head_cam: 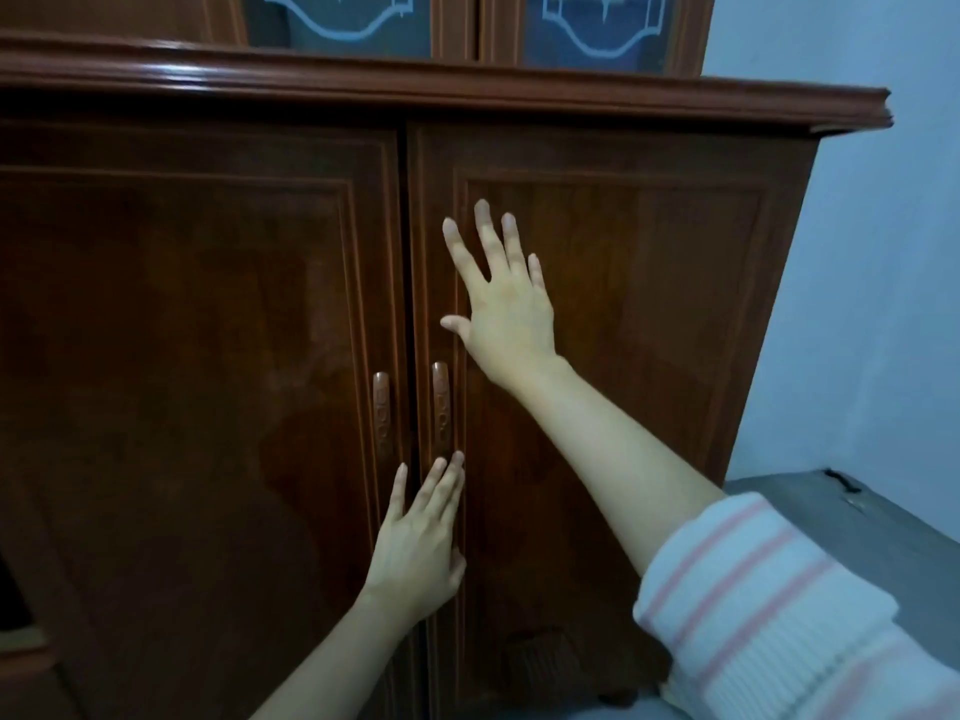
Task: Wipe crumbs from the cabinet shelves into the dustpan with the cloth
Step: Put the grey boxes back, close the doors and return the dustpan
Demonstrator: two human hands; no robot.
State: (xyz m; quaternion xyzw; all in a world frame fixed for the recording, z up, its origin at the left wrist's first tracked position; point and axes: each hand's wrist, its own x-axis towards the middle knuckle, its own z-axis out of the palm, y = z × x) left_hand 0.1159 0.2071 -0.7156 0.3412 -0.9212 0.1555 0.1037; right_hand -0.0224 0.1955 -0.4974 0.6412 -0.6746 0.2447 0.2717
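A dark brown wooden cabinet (208,314) fills the view, its two lower doors closed. Each door has a carved handle, the left handle (382,414) and the right handle (441,402), either side of the centre seam. My right hand (506,298) lies flat with spread fingers on the right door (649,304), above its handle. My left hand (423,543) presses with straight fingers across the seam just below the handles. The shelves are hidden behind the doors. No cloth or dustpan is in sight.
A projecting ledge (519,96) tops the lower cabinet, with glass-fronted upper doors (602,23) above it. A grey case (852,517) with a black handle stands at the right against a pale blue wall (857,252). A dark gap (13,589) shows at far left.
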